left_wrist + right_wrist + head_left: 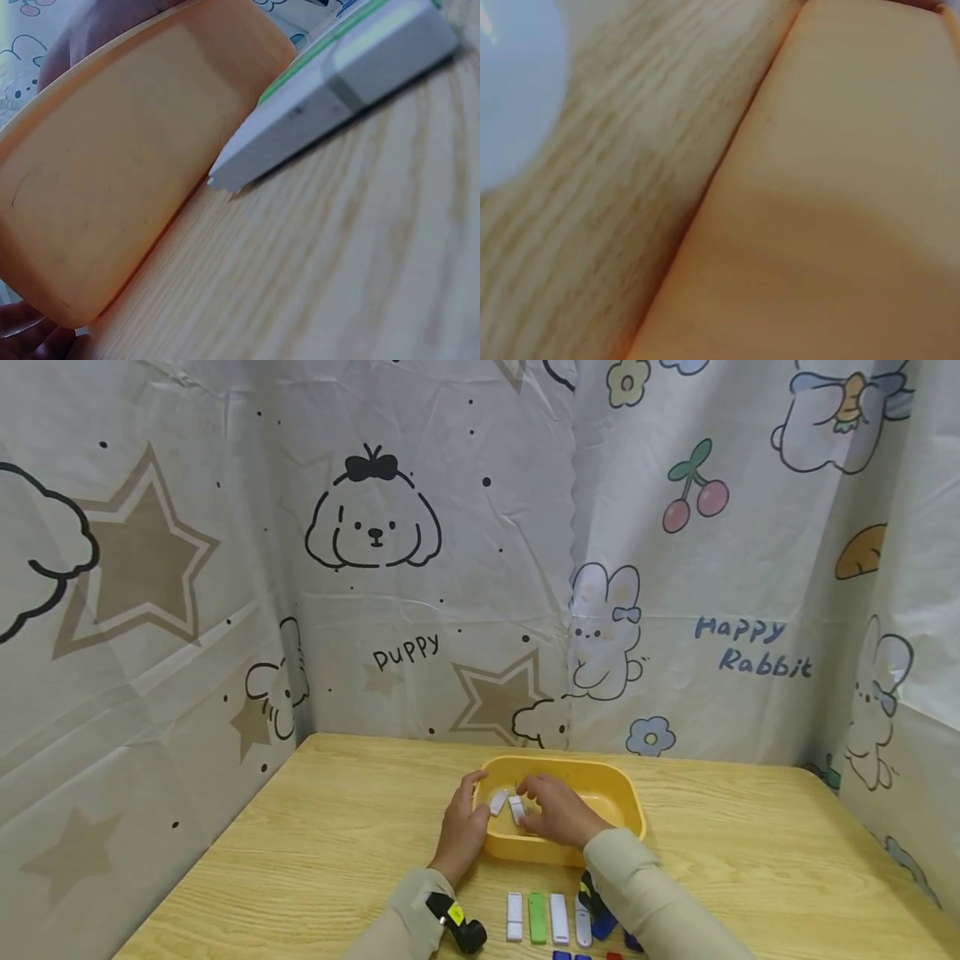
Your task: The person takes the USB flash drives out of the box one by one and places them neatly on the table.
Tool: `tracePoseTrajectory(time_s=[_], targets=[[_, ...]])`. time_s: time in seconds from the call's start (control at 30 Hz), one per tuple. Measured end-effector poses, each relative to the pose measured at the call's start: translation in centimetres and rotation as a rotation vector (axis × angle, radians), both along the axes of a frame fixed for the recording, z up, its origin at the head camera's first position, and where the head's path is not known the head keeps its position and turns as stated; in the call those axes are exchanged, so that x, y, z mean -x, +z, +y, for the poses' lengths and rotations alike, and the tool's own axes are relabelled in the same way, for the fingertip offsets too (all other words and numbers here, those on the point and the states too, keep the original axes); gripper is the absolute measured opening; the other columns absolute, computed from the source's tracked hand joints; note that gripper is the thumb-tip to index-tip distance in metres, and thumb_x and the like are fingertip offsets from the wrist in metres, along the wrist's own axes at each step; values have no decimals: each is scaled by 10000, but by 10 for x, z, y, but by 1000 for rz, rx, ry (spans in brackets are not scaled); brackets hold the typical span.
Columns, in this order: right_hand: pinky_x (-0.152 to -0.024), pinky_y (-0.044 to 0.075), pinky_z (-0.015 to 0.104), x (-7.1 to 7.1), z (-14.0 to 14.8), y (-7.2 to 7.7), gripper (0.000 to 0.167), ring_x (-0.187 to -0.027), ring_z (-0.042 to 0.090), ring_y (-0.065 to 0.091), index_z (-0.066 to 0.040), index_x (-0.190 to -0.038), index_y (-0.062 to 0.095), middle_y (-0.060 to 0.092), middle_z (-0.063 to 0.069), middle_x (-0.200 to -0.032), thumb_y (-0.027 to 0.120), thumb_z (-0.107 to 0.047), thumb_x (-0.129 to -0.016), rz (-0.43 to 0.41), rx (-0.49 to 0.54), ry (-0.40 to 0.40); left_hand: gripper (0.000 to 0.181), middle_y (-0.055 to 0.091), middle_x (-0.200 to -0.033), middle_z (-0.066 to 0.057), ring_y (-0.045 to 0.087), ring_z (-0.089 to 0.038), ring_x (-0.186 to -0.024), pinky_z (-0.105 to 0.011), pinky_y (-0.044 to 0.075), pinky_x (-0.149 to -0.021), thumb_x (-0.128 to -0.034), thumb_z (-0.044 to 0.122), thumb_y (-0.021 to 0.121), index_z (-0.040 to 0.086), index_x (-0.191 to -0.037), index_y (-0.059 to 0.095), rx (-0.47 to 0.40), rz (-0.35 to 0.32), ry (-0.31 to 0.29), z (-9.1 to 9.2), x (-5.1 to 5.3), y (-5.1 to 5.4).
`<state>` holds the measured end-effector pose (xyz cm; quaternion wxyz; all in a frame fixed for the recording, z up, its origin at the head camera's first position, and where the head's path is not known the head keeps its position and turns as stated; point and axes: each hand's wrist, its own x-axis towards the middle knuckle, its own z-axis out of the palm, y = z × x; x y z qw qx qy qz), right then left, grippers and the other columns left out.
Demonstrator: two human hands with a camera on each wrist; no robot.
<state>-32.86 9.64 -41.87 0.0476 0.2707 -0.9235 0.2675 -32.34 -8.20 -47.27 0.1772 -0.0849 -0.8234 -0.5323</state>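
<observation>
A yellow plastic basin (pixel 566 852) stands on the table, and its outer wall fills much of both wrist views. My left hand (pixel 461 827) holds the basin at its left end, fingers by the rim; some fingertips show low in the left wrist view. My right hand (pixel 562 812) reaches over the near rim into the basin, thumb and fingers spread apart. Just left of its fingertips lies a small white stick (pixel 517 810), like a USB flash drive, and another white stick (pixel 498 802) lies nearer the left wall. Whether the fingertips touch anything is hidden.
In front of the basin, a row holds a white stick (pixel 513 917), a green stick (pixel 537 918), another white stick (pixel 558 918) and a rounded whitish one (pixel 582 922). Blue pieces (pixel 603 927) lie partly behind the right sleeve. A printed curtain (pixel 450 593) encloses the wooden table (pixel 337 835).
</observation>
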Motion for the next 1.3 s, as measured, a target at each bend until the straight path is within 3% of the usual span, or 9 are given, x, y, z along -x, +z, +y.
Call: tracePoseTrajectory(time_s=[0.4, 0.63, 0.87, 1.3], targets=[[-922, 472, 464, 13, -1, -9, 415, -998, 311, 591, 27, -1119, 649, 638, 159, -1093, 794, -131, -764, 15, -72, 8, 498, 497, -1391, -125, 427, -323, -1312, -544, 340, -1051, -851, 19, 457, 124, -1337, 482, -2, 7, -7, 1, -2, 3], [-978, 441, 472, 18, -2, -10, 436, -1091, 324, 582, 8, -1173, 644, 646, 150, -1160, 772, -165, -794, 0, -121, 52, 497, 502, -1386, -132, 444, -322, -1297, -544, 352, -1042, -847, 33, 461, 126, -1334, 483, -2, 18, -1, 1, -2, 4], [-964, 456, 460, 21, -1, -15, 393, -1063, 299, 599, -7, -1164, 657, 660, 136, -1152, 755, -145, -810, -18, -133, 83, 503, 491, -1399, -122, 437, -320, -1304, -546, 348, -1043, -845, 35, 461, 140, -1336, 484, -7, 1, -4, 2, -2, 3], [-901, 484, 449, 18, 1, -14, 344, -965, 262, 615, -44, -1073, 695, 680, 110, -1075, 793, -185, -775, -28, -111, 50, 516, 472, -1417, -143, 422, -337, -1315, -555, 337, -1050, -832, 29, 470, 129, -1338, 484, -12, 1, -7, 1, -2, 2]])
